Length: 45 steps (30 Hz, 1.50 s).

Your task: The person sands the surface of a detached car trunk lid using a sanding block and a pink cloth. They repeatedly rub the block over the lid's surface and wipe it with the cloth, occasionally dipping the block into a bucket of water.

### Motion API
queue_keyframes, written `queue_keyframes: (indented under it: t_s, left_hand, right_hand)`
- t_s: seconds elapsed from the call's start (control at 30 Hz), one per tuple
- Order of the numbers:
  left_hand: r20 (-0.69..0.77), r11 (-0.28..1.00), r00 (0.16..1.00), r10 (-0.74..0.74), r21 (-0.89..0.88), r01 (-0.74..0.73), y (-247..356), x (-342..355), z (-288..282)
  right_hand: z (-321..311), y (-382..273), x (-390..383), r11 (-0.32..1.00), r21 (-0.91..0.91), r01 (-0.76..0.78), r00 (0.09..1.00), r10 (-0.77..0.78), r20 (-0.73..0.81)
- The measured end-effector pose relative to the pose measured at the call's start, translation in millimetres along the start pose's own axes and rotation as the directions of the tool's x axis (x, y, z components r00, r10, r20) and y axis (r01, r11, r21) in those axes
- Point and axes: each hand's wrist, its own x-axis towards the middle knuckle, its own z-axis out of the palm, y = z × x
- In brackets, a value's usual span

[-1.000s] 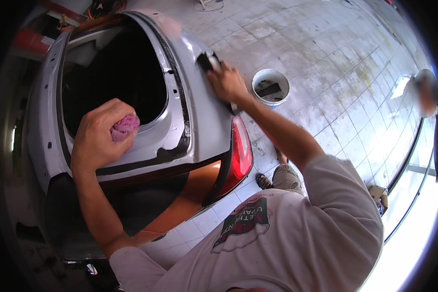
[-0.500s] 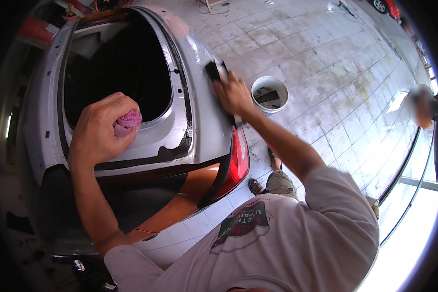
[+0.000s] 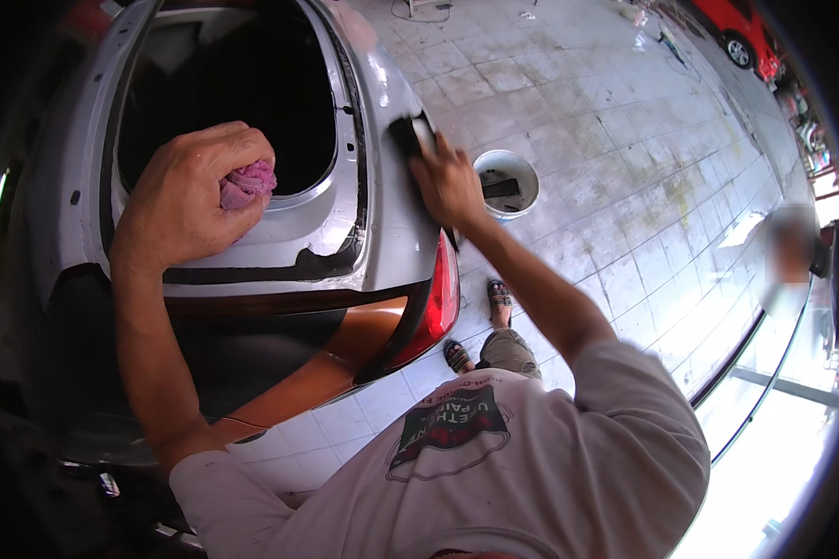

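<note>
My left hand (image 3: pixel 182 196) is closed round a crumpled pink cloth (image 3: pixel 249 185), held above the rear window opening of a silver-grey car (image 3: pixel 396 252). On the car's right rear corner, my right hand (image 3: pixel 452 186) grips a dark sanding block (image 3: pixel 404 137), smeared by motion. The block lies against the grey panel above the red tail light (image 3: pixel 441 293); fingers cover part of it. Beside my right hand, a white bucket (image 3: pixel 529 175) stands on the floor with a dark flat piece (image 3: pixel 502 188) inside.
The car's lower rear is black and orange. Stained tiles (image 3: pixel 606 177) cover the floor on the right. A red car (image 3: pixel 732 33) stands at the far right, with a blurred person (image 3: pixel 792 247) nearer the right edge. My sandalled feet (image 3: pixel 500 298) are below the bucket.
The view has shifted, with the car and bucket a little further left. My right hand and the block stay on the panel, the block blurred. The cloth remains in my left hand.
</note>
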Motion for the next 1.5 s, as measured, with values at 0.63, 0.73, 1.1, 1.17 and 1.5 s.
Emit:
queue_keyframes:
  t_s: [0.63,0.73,1.1,1.17,1.5]
  left_hand:
    - [-0.115,0.994,0.988,0.104,-0.029,-0.108,4,-6,-1]
    - [-0.078,0.996,0.993,0.089,-0.016,-0.09,15,2,2]
    - [-0.13,0.996,0.987,0.093,0.019,-0.091,-3,-13,6]
    - [-0.106,0.998,0.993,0.056,-0.023,-0.059,1,-5,7]
    - [-0.229,0.998,0.972,0.043,0.051,-0.032,1,-20,1]
  right_hand:
    - [-23,9,-45,0.938,0.177,0.297,0.951,-0.307,0.033]
    - [5,24,60,0.976,0.169,0.137,0.989,-0.143,0.023]
    - [0,-51,-11,0.994,0.09,-0.057,0.998,0.06,-0.032]
    - [21,-12,53,0.997,0.035,-0.069,0.996,0.071,-0.051]
    - [15,-4,15,0.994,0.081,0.073,0.997,-0.075,0.022]
